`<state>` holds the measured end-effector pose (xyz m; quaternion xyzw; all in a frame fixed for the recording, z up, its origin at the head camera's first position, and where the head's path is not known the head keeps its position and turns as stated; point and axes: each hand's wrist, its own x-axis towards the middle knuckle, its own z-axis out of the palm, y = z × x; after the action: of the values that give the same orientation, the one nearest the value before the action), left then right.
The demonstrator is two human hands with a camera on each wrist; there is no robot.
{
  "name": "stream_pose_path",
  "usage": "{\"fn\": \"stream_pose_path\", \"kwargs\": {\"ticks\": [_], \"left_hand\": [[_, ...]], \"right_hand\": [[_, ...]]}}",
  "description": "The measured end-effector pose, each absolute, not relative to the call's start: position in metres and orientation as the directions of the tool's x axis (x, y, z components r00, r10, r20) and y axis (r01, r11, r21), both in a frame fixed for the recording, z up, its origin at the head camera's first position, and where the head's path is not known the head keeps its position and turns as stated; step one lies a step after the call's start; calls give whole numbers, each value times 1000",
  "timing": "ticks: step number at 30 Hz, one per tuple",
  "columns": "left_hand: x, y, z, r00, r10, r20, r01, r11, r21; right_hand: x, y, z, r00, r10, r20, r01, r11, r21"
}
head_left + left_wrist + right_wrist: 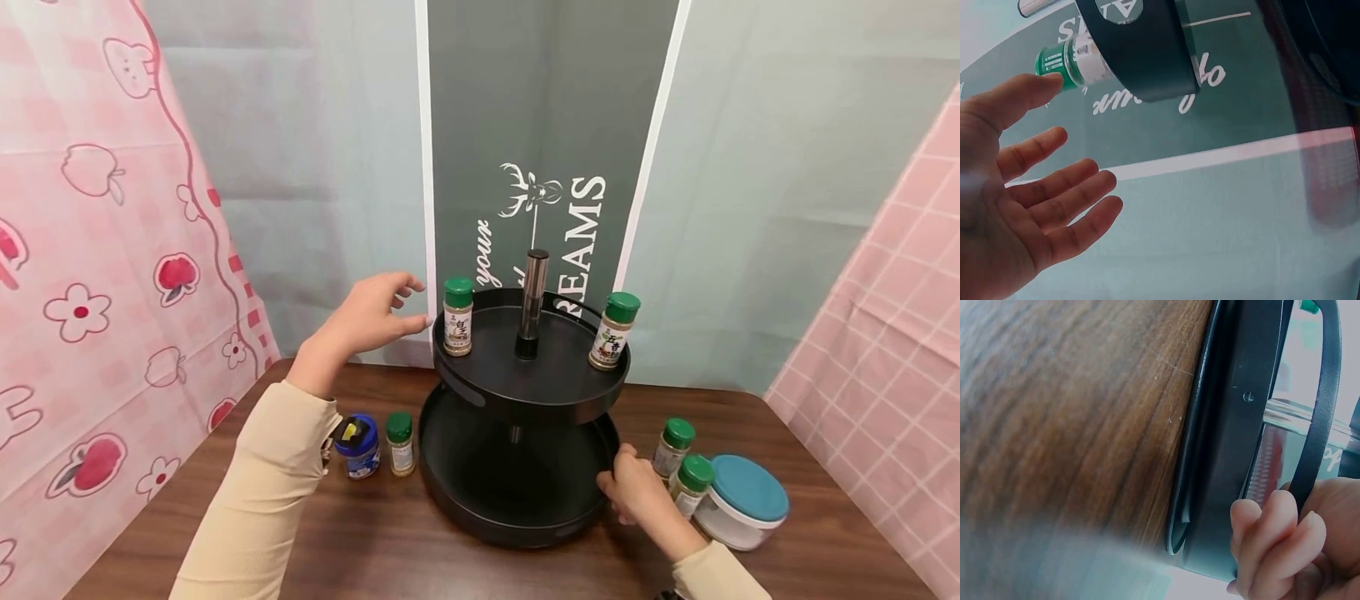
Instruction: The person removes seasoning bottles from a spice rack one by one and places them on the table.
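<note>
A black two-tier round tray [517, 521] with a chrome post [534, 292] stands on the table. My right hand [637, 487] grips the lower tier's rim on the right, its fingers curled at the black edge in the right wrist view. To the left of the upper tier, my left hand [367, 312] is raised with fingers spread and holds nothing. Nearest to it is a green-capped spice bottle [457, 321] on that tier; the thumb overlaps its cap in the left wrist view. Another green-capped spice bottle [613, 333] stands on the tier's right side.
On the wooden table [360, 550], a blue-lidded jar [360, 458] and a green-capped bottle [401, 446] stand left of the tray. To its right are two green-capped bottles, one behind [672, 446] the other [690, 483], beside a round container with a teal lid [742, 500]. Curtains hang around.
</note>
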<state>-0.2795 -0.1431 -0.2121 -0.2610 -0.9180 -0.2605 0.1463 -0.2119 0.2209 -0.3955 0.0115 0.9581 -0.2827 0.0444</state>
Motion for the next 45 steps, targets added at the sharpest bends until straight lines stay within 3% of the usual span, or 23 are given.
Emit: {"fn": "stream_pose_path", "kwargs": {"ticks": [21,45], "left_hand": [[-293,-105,-200,-781,431,452,603,709,366],[-302,-90,-215,-726,450,519,657,677,332]], "right_hand": [[-213,218,-400,-999,4,-50,31,841,-540],[-213,220,-399,-998,-1,-64,34,841,-541]]}}
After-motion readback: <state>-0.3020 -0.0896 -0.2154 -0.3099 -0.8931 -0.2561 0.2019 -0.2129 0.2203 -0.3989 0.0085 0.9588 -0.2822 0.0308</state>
